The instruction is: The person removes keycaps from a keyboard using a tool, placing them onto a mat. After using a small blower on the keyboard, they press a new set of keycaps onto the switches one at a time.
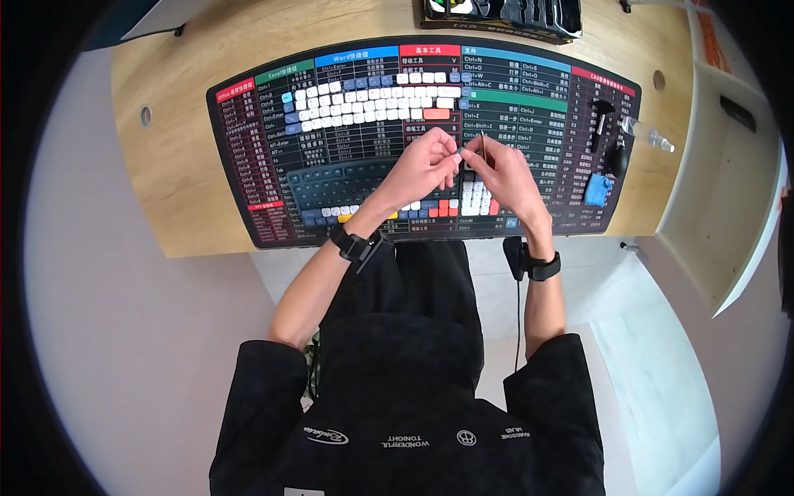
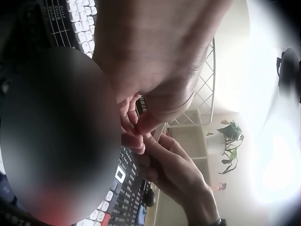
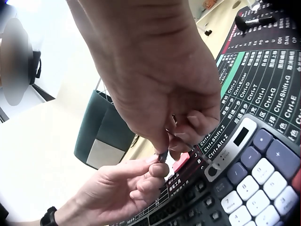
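Both hands meet fingertip to fingertip over the right part of a keyboard point(image 1: 331, 187). My left hand point(image 1: 426, 168) pinches a small blue-grey piece point(image 3: 162, 156) between thumb and fingers. Thumb and fingertips of my right hand point(image 1: 503, 175) come right up against that piece. Curled fingers of the right hand also hold a thin metal tool point(image 3: 200, 155), its end sticking out past them. In the left wrist view the fingers hide the piece. The keyboard's middle shows dark bare switches without caps, while white caps point(image 1: 473, 198) sit on its number pad.
Loose keycaps point(image 1: 364, 103) lie in rows on the printed desk mat point(image 1: 529, 83) beyond the keyboard. At the right are a black brush point(image 1: 601, 116), a clear bottle point(image 1: 647, 132), a black blower bulb point(image 1: 617, 161) and a blue cloth point(image 1: 597, 190). A black tray point(image 1: 504, 29) stands at the back.
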### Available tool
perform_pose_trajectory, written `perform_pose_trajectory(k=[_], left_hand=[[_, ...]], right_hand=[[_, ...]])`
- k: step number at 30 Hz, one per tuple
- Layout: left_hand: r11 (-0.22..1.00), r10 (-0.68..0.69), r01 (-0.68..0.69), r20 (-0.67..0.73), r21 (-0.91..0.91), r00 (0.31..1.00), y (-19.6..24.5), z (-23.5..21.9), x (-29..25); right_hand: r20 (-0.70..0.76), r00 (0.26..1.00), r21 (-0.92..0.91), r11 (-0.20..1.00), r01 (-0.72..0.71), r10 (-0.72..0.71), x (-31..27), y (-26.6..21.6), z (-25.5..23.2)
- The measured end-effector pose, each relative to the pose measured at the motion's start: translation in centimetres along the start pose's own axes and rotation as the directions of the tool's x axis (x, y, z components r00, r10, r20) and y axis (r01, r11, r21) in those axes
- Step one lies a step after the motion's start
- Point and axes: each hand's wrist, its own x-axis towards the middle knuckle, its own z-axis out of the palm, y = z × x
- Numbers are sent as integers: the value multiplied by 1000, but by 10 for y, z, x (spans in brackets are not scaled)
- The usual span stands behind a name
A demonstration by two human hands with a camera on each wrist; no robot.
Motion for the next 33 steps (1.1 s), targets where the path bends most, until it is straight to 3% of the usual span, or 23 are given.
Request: perform_pose_trajectory(k=[3, 6, 7, 8, 9, 10, 12, 16, 20, 27, 29, 33], left_hand=[[1000, -28, 28, 61, -9, 998, 0, -6, 6], [999, -15, 14, -13, -33, 1000, 1, -3, 8], [961, 123, -76, -165, 265, 979, 1, 0, 7], [830, 291, -105, -266, 548, 919, 2, 2, 5], [639, 429, -113, -230, 761, 874, 3, 1, 2], [639, 427, -111, -231, 761, 874, 4, 0, 1], [187, 551, -141, 16, 972, 834, 5, -1, 0], [54, 469, -73, 40, 996, 882, -4, 3, 0], [41, 434, -10, -9, 999, 901, -11, 3, 1], [41, 453, -31, 9, 999, 892, -14, -2, 0], [20, 521, -77, 55, 997, 852, -12, -2, -3], [13, 488, -33, 22, 999, 872, -9, 3, -8]], right_hand=[[47, 998, 37, 999, 29, -31, 9, 3, -4], [52, 997, 109, 993, 47, -53, 20, 17, -3], [15, 1000, 144, 990, -10, 8, 25, 19, -4], [-18, 997, 181, 981, -66, 70, 30, 22, -5], [-23, 993, 161, 981, -107, 112, 35, 28, -5], [-21, 993, 161, 981, -109, 113, 40, 27, -5], [-70, 980, 122, 976, -179, 189, 46, 24, -3], [-102, 971, 87, 974, -210, 218, 55, 22, 1], [-101, 971, 68, 976, -208, 215, 60, 24, 8], [-155, 958, -58, 966, -254, 242, 60, 17, 12], [-154, 956, -71, 962, -265, 252, 60, 17, 11], [-152, 952, -57, 959, -278, 267, 60, 18, 11]])
